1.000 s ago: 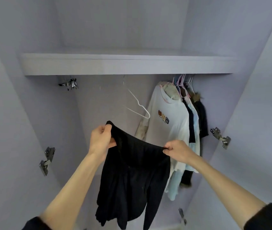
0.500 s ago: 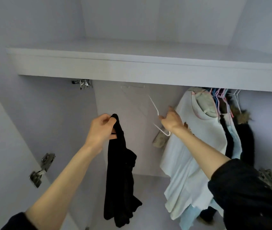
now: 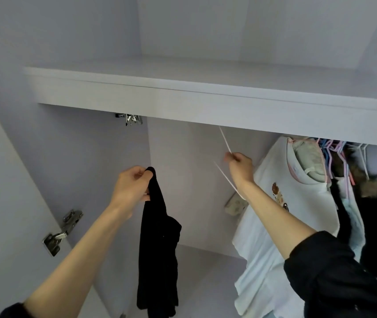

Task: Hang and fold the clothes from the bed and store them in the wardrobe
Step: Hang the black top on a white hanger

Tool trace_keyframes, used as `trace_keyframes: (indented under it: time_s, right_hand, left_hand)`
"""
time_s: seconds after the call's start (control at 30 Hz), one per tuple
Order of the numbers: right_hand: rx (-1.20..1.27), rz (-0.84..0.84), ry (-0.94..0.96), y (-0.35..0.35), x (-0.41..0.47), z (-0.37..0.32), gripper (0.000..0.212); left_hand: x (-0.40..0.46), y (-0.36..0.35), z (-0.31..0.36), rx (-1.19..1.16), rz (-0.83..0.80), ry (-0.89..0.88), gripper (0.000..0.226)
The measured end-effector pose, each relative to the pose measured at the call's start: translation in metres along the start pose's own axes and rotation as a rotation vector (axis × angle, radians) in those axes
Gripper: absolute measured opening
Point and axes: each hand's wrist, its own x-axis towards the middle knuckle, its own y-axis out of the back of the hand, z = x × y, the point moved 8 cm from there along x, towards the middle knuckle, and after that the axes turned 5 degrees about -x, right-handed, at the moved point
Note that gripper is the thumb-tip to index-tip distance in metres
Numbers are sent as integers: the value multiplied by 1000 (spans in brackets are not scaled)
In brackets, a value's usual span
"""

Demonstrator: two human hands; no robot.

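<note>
A black garment (image 3: 158, 244) hangs limp inside the open wardrobe, pinched at its top edge by my left hand (image 3: 132, 188). To its right, my right hand (image 3: 239, 167) grips a thin white wire hanger (image 3: 225, 142); its upper end is hidden behind the shelf's front edge. One hanger arm runs down past my wrist.
A white shelf (image 3: 183, 99) spans the wardrobe above the hanging space. Several hung clothes crowd the right: a white T-shirt with a small print (image 3: 297, 210), dark pieces and a fur-trimmed coat (image 3: 371, 216). Metal door hinges (image 3: 62, 230) sit on the left panel.
My right hand let go of the black garment, reached up and took hold of the white hanger. The garment now dangles from my left hand alone. The view tilted upward.
</note>
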Motion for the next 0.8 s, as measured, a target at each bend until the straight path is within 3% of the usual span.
trace_keyframes:
  time_s: [0.2,0.33,0.43,0.53,0.67,0.8]
  right_hand:
    - [-24,-22,-188,12,-43,62,48]
    - [231,-19,-285,29,-81,107,44]
    - [301,-113,-215,33,-94,108,33]
    - [351,-74,-233,41,-93,108,30]
    - [48,-36,-197,55,-92,117,50]
    - [-103,-111,-138,60,-95,117,53]
  left_hand:
    - [7,7,-17,35,54,53,23]
    - [6,3,-35,58,25,93,23]
    - [8,-6,-44,87,-15,117,23]
    - [15,-17,-48,151,-35,100,23]
    - [27,-15,-55,308,-8,69,21]
    - [29,-10,-59,480,28,39,22]
